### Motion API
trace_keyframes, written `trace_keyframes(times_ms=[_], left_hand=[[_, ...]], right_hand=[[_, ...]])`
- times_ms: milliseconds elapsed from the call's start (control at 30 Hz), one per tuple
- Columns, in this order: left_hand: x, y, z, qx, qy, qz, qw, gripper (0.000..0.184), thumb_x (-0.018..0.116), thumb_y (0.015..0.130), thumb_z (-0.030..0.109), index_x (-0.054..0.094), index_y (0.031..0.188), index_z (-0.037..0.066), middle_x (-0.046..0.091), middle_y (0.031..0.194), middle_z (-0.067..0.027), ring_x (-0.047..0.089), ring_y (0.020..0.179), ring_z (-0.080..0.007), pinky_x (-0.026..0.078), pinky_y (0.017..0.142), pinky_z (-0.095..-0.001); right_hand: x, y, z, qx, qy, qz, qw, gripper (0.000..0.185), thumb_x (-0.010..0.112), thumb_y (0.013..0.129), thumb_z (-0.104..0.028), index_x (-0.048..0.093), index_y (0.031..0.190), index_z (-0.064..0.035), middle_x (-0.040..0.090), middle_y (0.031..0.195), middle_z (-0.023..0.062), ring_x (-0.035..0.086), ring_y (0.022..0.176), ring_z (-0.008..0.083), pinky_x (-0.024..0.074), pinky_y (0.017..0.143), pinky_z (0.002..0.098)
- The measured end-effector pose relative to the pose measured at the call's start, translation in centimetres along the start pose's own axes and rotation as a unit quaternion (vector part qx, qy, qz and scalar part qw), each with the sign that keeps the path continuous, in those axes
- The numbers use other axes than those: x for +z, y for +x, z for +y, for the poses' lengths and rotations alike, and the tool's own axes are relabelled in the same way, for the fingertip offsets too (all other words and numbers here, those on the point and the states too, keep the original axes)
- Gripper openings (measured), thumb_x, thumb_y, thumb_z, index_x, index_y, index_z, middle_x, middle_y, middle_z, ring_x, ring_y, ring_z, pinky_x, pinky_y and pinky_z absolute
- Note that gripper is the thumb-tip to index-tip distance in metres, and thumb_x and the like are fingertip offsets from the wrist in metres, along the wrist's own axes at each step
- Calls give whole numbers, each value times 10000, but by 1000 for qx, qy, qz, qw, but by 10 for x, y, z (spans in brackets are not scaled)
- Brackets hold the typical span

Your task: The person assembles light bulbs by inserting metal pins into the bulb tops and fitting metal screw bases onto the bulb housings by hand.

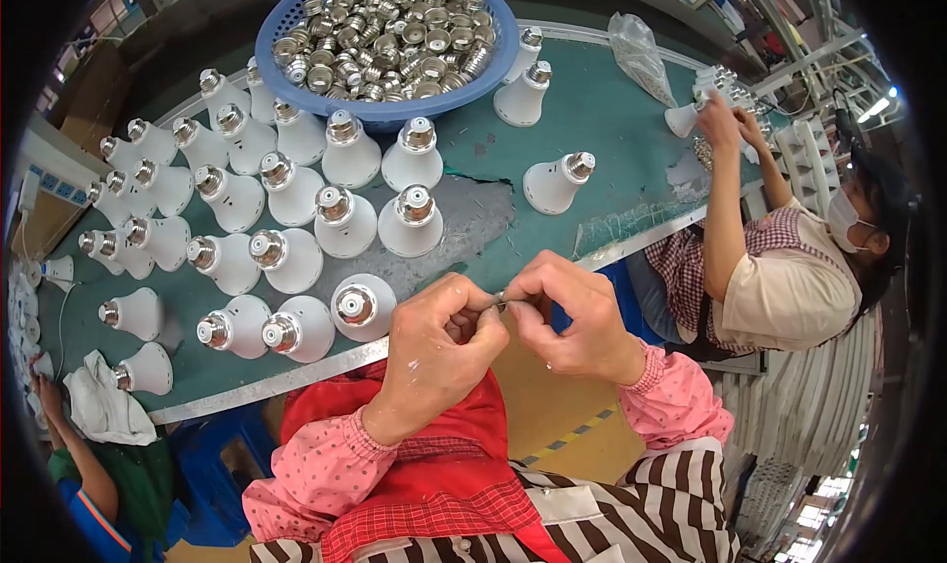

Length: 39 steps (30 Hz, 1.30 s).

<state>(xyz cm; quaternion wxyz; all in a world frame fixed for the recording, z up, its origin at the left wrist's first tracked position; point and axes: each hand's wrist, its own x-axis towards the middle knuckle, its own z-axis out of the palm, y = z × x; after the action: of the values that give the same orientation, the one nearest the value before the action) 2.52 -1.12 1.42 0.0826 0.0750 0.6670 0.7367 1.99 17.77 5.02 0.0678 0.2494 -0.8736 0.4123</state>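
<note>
Green worktable (pixel 612 119) (grey patch (pixel 469 208) mid-surface) under white bulbs (pixel 352 159), blue basket (pixel 508 31), clear bag (pixel 639 55), cloth (pixel 107 405).

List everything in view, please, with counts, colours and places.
Table: one, green, ahead.
Bulbs: over twenty, white and silvery, mostly left.
Basket: one, blue, far edge.
Metal caps: many, silvery, in the basket.
Plastic bag: one, clear, far right.
Cloth: one, white, near left.
Socket strip: one, white and blue, far left.
Stool: at least one, blue, lower left.
Co-worker: one, cream-shirted, right.
Second co-worker: one, green and blue, lower left.
Small piece: one, details unclear, centre.
Apron: one, red, lower centre.
Sleeves: two, pink dotted, lower centre.
Left hand: one, bare, centre.
Right hand: one, bare, centre.
</note>
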Motion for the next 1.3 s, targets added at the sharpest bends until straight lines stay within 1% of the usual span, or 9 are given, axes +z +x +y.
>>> trace_keyframes(times_ms=[233,400,567,667,767,867,967,1067,1300], left_hand=[[5,-3,-3,-21,-11,10,1000,88,676,940,-38,637,864,-18,654,791,21,572,680,0,452,553,-206],[-3,-4,1,-65,-97,-11,993,58,658,995,16,685,974,-31,700,841,-15,613,719,-38,488,617,-216],[-8,-4,3,-105,-133,-72,983,144,642,1029,75,705,1056,-51,753,920,-90,644,749,-83,525,678,-245],[-10,-3,5,-111,-121,-87,983,145,644,1028,82,704,1062,-45,752,924,-82,643,757,-82,523,683,-249],[-12,-2,3,-125,-128,-94,979,142,654,1026,93,703,1048,-39,747,919,-75,644,760,-82,518,684,-241],[-9,-1,3,-131,-145,-73,978,99,661,994,57,687,964,-34,690,825,-11,607,709,-33,494,618,-221],[-6,-1,7,-97,-95,-45,990,75,668,971,26,670,917,-26,670,790,10,580,700,-6,474,602,-203],[1,-4,12,-62,-34,-19,997,82,670,964,5,654,890,-26,661,777,22,562,700,9,456,593,-191],[-12,-4,11,-83,-143,-46,985,88,643,985,22,665,921,-33,661,806,22,563,720,1,443,584,-204]], right_hand=[[6,6,0,-196,-284,11,938,173,713,830,25,624,970,-22,580,861,104,631,652,262,514,541,362],[-7,0,-8,0,-8,25,1000,159,722,873,55,685,1020,8,655,931,100,668,720,191,534,597,305],[1,-10,2,102,175,46,978,126,731,893,61,720,1010,18,685,960,83,659,760,123,527,633,263],[0,-9,3,74,148,12,986,120,682,911,112,690,1008,43,646,995,95,647,838,128,533,720,270],[0,-7,-4,81,98,9,992,103,698,898,96,661,965,27,639,963,87,622,814,113,508,672,281],[7,-3,-4,7,29,40,999,163,718,826,92,636,940,8,613,891,103,636,728,201,510,611,320],[5,7,-6,-165,-153,39,974,229,714,751,102,614,932,5,580,876,129,623,730,284,510,609,377],[-5,8,-15,-212,-266,-31,940,259,720,712,93,612,930,3,571,879,138,615,744,327,511,615,418],[2,10,-13,-87,-52,13,995,262,704,726,120,610,939,0,571,873,130,609,719,305,511,605,404]])
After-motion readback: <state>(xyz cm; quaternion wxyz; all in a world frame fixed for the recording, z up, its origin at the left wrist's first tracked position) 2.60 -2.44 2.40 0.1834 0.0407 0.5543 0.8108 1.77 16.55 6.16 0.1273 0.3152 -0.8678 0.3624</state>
